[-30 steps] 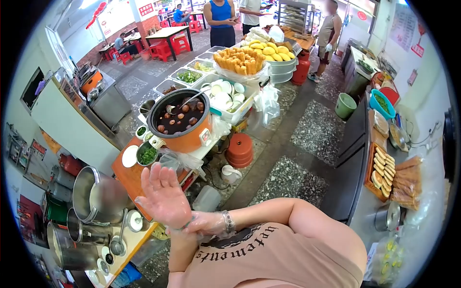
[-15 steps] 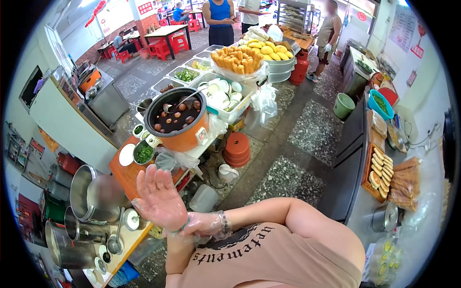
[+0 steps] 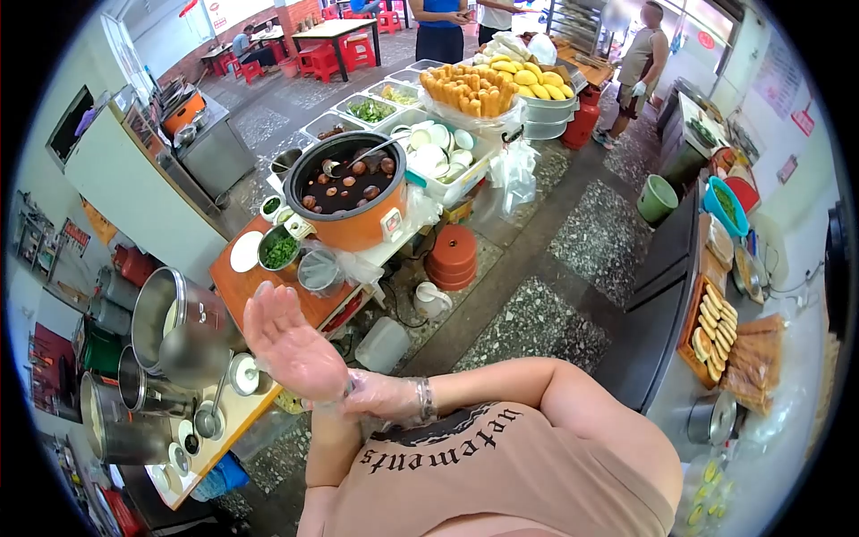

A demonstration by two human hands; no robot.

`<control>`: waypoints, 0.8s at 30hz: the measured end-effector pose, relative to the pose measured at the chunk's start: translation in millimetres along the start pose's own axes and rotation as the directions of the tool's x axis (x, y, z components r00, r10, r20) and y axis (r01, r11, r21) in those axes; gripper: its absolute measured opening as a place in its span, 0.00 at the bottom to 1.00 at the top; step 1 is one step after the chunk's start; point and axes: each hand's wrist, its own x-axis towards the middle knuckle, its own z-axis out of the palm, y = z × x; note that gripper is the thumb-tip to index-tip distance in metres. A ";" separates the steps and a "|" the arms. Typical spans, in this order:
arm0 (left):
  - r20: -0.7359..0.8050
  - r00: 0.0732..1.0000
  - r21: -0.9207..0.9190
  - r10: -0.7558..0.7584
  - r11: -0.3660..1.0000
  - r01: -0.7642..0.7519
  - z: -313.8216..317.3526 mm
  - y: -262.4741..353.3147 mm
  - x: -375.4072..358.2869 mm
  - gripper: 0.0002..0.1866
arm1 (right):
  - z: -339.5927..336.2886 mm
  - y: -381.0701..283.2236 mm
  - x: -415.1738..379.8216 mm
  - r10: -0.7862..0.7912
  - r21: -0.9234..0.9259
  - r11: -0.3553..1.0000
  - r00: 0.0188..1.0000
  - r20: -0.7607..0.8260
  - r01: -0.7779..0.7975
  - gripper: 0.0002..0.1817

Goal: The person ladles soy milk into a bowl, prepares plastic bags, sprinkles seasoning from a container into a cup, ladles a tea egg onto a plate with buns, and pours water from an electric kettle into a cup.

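Note:
My left hand [image 3: 295, 349] is raised, palm toward me, with fingers stretched out inside a clear plastic glove [image 3: 324, 374]. At the left wrist, my right hand [image 3: 383, 394], in a clear glove too, is closed around the cuff of the left glove. Some of its fingers are hidden behind the wrist. Beyond the left hand, a metal bowl of chopped greens [image 3: 280, 251] and a white round lid [image 3: 246, 251] are on the orange table [image 3: 231, 285]. An orange pot [image 3: 358, 228] of dark broth holds eggs and a ladle [image 3: 333, 168].
Several steel pots [image 3: 134, 421] stand at the left. Fried dough sticks [image 3: 470, 89], yellow buns [image 3: 528, 76] and stacked bowls [image 3: 437, 148] are at the far counter. Flatbreads [image 3: 714, 331] lie on the right. A red stool [image 3: 452, 258] and plastic jug [image 3: 383, 345] stand on the floor.
The view has shifted, so the pot and counter sit further right and slightly lower. My left hand has moved slightly left; my right hand still holds at its wrist.

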 end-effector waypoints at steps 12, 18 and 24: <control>0.277 0.924 0.409 0.264 0.838 -0.362 -21.6 -1.3 -0.4 0.33 | -4.2 23.6 20.8 -0.094 -0.214 0.974 0.993 -0.064 0.079 0.41; 0.295 0.925 0.408 0.239 0.844 -0.348 -39.8 -3.5 14.4 0.32 | -5.0 29.7 42.2 -0.118 -0.236 0.967 0.989 -0.094 0.093 0.40; 0.319 0.924 0.428 0.209 0.838 -0.338 -65.4 -8.4 36.9 0.30 | 1.4 24.2 70.4 -0.060 -0.238 0.971 0.991 -0.121 0.030 0.39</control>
